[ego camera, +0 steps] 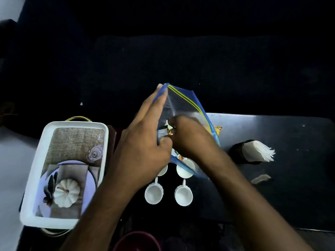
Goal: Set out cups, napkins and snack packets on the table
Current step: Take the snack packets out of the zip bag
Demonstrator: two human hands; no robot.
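A clear zip bag [183, 104] with blue edges and a yellow seal line is held above the dark table [290, 178]. My left hand [143, 149] grips the bag's open left edge. My right hand [190, 136] is inside the bag, fingers closed on a small snack packet [167, 128]. A yellow packet [218, 130] shows through the bag's right side. Several white cups stand below the bag: two in front [154, 193] [183, 195], two behind partly hidden by my hands [184, 169]. A dark holder with white napkins [257, 151] stands to the right.
A white rectangular tray [29, 205] with a printed pumpkin picture sits at the left, over the table's edge. A small scrap of paper [261, 178] lies right of the cups. A dark red round object [137, 241] is at the bottom edge. The surroundings are very dark.
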